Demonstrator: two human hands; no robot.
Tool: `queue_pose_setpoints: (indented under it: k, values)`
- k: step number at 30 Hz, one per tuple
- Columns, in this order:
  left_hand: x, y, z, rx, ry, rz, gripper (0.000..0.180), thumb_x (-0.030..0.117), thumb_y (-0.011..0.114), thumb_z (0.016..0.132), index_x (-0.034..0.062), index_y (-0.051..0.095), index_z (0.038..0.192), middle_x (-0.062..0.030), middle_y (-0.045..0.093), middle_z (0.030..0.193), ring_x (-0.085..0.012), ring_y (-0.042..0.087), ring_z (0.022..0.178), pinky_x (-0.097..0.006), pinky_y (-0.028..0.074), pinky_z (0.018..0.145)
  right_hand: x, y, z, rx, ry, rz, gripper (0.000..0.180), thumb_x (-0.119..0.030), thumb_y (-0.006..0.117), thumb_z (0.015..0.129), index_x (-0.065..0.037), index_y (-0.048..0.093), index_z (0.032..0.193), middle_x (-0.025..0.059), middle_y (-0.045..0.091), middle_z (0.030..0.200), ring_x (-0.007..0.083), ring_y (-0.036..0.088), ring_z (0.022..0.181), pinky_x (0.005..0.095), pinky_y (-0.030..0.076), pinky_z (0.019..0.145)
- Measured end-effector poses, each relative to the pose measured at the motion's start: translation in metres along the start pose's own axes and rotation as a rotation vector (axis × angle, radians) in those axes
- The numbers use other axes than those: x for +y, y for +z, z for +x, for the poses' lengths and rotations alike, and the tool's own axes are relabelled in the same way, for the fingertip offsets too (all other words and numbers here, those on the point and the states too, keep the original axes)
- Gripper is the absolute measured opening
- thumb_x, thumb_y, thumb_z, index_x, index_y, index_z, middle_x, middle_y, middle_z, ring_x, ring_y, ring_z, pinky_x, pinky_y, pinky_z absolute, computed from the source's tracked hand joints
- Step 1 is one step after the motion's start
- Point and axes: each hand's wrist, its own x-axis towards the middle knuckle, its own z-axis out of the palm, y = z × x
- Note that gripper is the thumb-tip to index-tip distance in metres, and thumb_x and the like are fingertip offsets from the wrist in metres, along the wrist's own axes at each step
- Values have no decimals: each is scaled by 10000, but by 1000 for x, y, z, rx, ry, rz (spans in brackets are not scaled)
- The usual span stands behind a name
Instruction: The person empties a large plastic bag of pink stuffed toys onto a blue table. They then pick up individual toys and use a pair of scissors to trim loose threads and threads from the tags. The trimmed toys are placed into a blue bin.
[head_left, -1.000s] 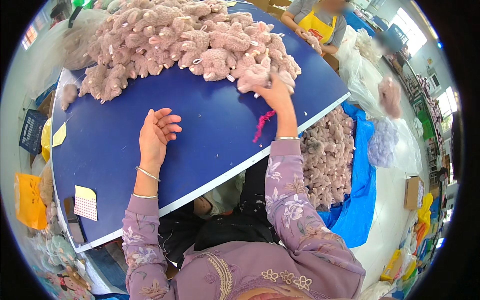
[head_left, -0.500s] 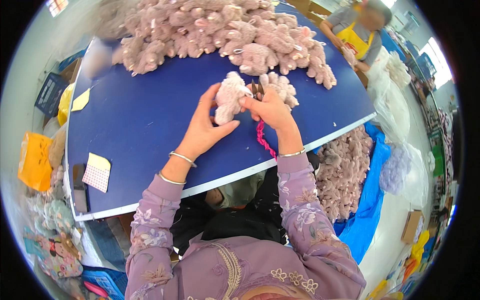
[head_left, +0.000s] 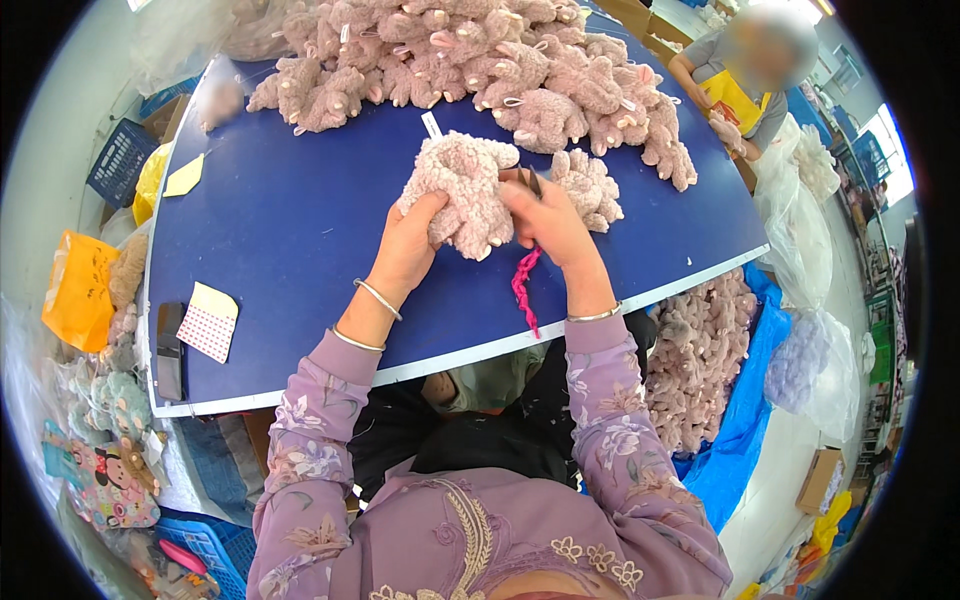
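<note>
A pale pink, curly-furred plush toy (head_left: 462, 190) hangs over the blue table, a white tag standing up at its top. My left hand (head_left: 410, 238) is closed on its lower left side, thumb across the fur. In my right hand (head_left: 556, 222) is a pair of thread snips (head_left: 530, 181), dark blades pointing up; the fingers lie against the toy's right edge. A braided pink cord (head_left: 522, 290) dangles below that hand. Just beyond it, another plush toy (head_left: 590, 188) lies on the table. Part of the snips is hidden by my fingers.
A big heap of similar plush toys (head_left: 440, 65) covers the table's far side. At the left lie a phone (head_left: 170, 352) and a dotted sticker sheet (head_left: 208, 322). More toys fill a blue-lined container (head_left: 700, 350) at right. Another person (head_left: 745, 80) works at the far right.
The plush toy has been turned, showing a broader side with its tag upward. My left hand has shifted its grip lower on it. The snips stay in my right hand.
</note>
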Motion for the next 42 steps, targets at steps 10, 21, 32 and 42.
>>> queue_pose_setpoints:
  k: [10, 21, 32, 42]
  values:
    - [4, -5, 10, 60, 55, 77, 333, 246, 495, 984, 24, 535, 1229, -83, 632, 1138, -192, 645, 979, -308, 541, 799, 4, -1, 0, 208, -223, 109, 201, -145, 715, 838, -33, 624, 977, -43, 549, 706, 24, 441, 524, 189, 337, 455]
    - [0, 4, 1, -196, -94, -9, 282, 169, 509, 972, 55, 482, 1228, -102, 638, 1094, -217, 651, 978, -288, 540, 754, -6, 10, -9, 44, -375, 215, 234, -183, 534, 950, 1, 673, 911, 12, 651, 742, 11, 391, 475, 177, 310, 419]
    - [0, -4, 3, 158, 121, 553, 234, 112, 512, 923, 52, 544, 1147, -24, 628, 988, -64, 545, 772, -194, 422, 587, 8, -8, 7, 351, -220, -162, 162, -147, 607, 898, -2, 677, 916, 8, 634, 798, 70, 524, 724, 236, 430, 648]
    - [-13, -6, 9, 105, 109, 604, 328, 130, 542, 935, 43, 529, 1251, -79, 578, 1230, -158, 606, 1014, -278, 519, 768, 26, -8, 19, 279, -199, -965, 488, -250, 691, 736, -24, 578, 1153, 167, 633, 1029, 366, 588, 1044, 432, 469, 889]
